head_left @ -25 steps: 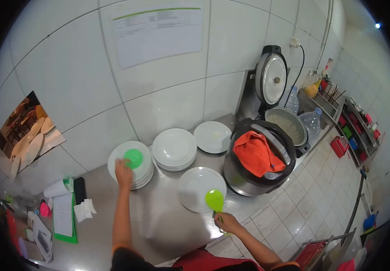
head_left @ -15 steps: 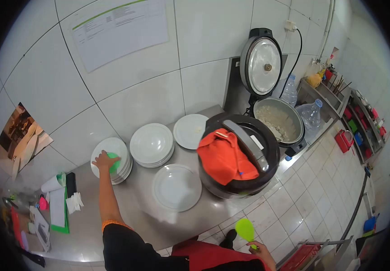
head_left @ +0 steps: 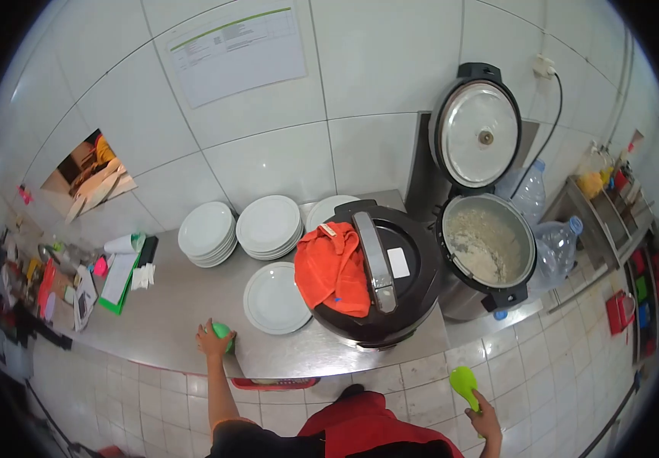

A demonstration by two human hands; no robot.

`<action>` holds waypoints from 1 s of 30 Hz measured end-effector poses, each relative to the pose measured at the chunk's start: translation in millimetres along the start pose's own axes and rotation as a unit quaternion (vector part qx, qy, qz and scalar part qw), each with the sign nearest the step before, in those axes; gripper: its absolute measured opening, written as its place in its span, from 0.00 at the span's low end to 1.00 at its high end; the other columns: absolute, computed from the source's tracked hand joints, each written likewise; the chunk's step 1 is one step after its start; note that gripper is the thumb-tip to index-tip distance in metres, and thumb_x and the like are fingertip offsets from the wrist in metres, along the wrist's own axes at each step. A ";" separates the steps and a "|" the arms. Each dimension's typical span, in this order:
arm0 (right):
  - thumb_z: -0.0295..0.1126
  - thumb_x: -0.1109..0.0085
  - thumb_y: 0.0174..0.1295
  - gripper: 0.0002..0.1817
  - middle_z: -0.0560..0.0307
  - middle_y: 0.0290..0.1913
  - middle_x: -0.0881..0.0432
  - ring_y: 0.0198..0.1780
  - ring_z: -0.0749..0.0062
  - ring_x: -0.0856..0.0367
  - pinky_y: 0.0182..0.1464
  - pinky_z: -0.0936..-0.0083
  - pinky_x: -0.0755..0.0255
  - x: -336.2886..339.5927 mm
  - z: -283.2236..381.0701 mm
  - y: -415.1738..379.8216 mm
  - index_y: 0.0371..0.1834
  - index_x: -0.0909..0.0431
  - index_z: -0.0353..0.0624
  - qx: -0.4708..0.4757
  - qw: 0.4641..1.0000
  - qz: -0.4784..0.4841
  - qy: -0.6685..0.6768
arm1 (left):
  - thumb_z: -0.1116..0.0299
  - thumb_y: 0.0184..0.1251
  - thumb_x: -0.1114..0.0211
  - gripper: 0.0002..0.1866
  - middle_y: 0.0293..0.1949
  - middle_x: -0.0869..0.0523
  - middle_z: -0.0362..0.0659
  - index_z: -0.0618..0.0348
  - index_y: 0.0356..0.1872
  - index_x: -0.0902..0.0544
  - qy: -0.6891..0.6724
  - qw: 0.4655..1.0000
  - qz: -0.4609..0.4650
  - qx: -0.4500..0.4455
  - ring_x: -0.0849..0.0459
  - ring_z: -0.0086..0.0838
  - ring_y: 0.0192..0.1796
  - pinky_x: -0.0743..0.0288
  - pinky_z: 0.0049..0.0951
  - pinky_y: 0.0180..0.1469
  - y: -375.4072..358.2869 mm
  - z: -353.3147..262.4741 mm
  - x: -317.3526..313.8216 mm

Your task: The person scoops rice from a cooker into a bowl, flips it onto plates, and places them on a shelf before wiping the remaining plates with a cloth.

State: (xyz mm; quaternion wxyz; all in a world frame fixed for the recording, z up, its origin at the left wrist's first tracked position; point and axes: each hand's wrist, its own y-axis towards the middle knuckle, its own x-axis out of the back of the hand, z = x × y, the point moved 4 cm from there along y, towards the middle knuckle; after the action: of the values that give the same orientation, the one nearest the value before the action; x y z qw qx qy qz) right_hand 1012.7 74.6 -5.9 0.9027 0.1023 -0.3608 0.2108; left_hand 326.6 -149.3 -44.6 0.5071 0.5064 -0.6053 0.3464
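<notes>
Near the front edge of the steel counter (head_left: 169,305), my left hand (head_left: 211,341) holds a small green bowl-like item (head_left: 223,333). My right hand (head_left: 485,419), low on the right and off the counter, grips a lime-green paddle (head_left: 464,382). White plates stand in two stacks, one at the left (head_left: 206,231) and one beside it (head_left: 268,225). A single plate (head_left: 277,298) lies in front of them, and another (head_left: 331,211) is partly hidden behind the closed dark cooker (head_left: 413,263). An orange cloth (head_left: 332,269) rests on that cooker's lid. The open cooker (head_left: 486,240) holds white rice.
Large plastic bottles (head_left: 555,248) stand right of the open cooker. Papers with a green clipboard (head_left: 119,282) lie at the left. A red basket (head_left: 276,383) sits below the counter's front edge. Shelves (head_left: 612,214) are at the far right. Through the wall opening (head_left: 93,179) part of a person shows.
My left hand has moved with the green item from the left plate stack to the counter's front edge. My right hand has risen slightly with the paddle. The camera view has shifted.
</notes>
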 end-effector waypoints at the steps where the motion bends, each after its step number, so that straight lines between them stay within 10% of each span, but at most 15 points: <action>1: 0.25 0.42 0.53 0.26 0.52 0.26 0.19 0.26 0.75 0.24 0.32 0.79 0.30 20.5 -2.9 12.9 0.59 0.32 0.43 -0.138 0.988 0.065 0.031 | 0.47 0.33 0.26 0.45 0.58 0.32 0.54 0.49 0.59 0.33 0.039 0.999 -0.029 0.002 0.38 0.52 0.60 0.37 0.49 0.58 -22.2 -8.1 4.3; 2: 0.28 0.41 0.53 0.29 0.51 0.27 0.18 0.27 0.73 0.21 0.35 0.77 0.29 36.0 -10.2 20.5 0.62 0.35 0.42 -0.274 0.951 0.129 0.057 | 0.47 0.33 0.26 0.45 0.58 0.32 0.54 0.49 0.59 0.33 0.037 0.999 -0.028 0.018 0.38 0.52 0.60 0.37 0.49 0.58 -30.5 -7.1 -2.2; 9: 0.38 0.41 0.57 0.22 0.64 0.22 0.26 0.23 0.84 0.31 0.25 0.84 0.36 92.6 -11.6 130.1 0.55 0.27 0.44 -0.190 0.885 0.426 0.002 | 0.54 0.29 0.24 0.42 0.45 0.25 0.54 0.54 0.54 0.29 -0.064 0.989 -0.096 0.088 0.27 0.47 0.50 0.30 0.41 0.51 -46.9 7.5 -31.9; 13: 0.40 0.41 0.59 0.19 0.66 0.21 0.28 0.22 0.83 0.33 0.25 0.84 0.37 144.6 -23.3 160.6 0.49 0.25 0.43 -0.248 0.881 0.398 0.066 | 0.56 0.40 0.26 0.42 0.51 0.27 0.52 0.53 0.61 0.34 -0.203 0.961 -0.134 0.128 0.26 0.41 0.51 0.31 0.38 0.52 -69.7 18.0 -38.5; 22: 0.34 0.46 0.62 0.10 0.66 0.21 0.28 0.23 0.87 0.32 0.23 0.86 0.41 268.3 -60.3 268.1 0.41 0.26 0.39 -0.249 0.909 0.283 0.178 | 0.49 0.56 0.38 0.31 0.55 0.28 0.42 0.49 0.60 0.33 -0.755 0.578 -0.032 0.308 0.25 0.33 0.50 0.28 0.31 0.47 -208.0 -26.7 -27.9; 26: 0.32 0.46 0.58 0.09 0.57 0.21 0.24 0.24 0.76 0.26 0.28 0.77 0.33 249.4 -77.1 392.9 0.32 0.28 0.36 -0.013 0.984 0.178 0.016 | 0.43 0.58 0.43 0.30 0.52 0.24 0.44 0.51 0.55 0.28 -0.725 0.581 -0.051 0.367 0.24 0.39 0.50 0.28 0.41 0.47 -302.5 -59.9 -28.4; 28: 0.29 0.46 0.51 0.11 0.44 0.30 0.21 0.36 0.50 0.22 0.37 0.64 0.30 215.0 -54.0 449.5 0.38 0.26 0.40 0.084 0.987 0.120 -0.070 | 0.41 0.58 0.45 0.31 0.55 0.26 0.42 0.48 0.58 0.30 -0.809 0.472 -0.048 0.346 0.25 0.43 0.53 0.27 0.47 0.47 -345.2 -91.9 -37.4; 30: 0.32 0.44 0.47 0.15 0.43 0.37 0.21 0.41 0.48 0.23 0.43 0.64 0.30 142.7 -68.4 501.8 0.40 0.24 0.41 0.162 0.948 0.247 -0.118 | 0.40 0.57 0.44 0.31 0.55 0.26 0.43 0.48 0.57 0.30 -0.816 0.474 -0.042 0.326 0.26 0.45 0.54 0.27 0.47 0.46 -389.7 -125.8 -48.1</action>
State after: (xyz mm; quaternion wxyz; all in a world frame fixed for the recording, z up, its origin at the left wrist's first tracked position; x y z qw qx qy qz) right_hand 919.1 588.1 60.4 0.7444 0.1794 -0.4398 0.4694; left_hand 734.2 -115.6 -96.9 -0.4045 0.7138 -0.5671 -0.0727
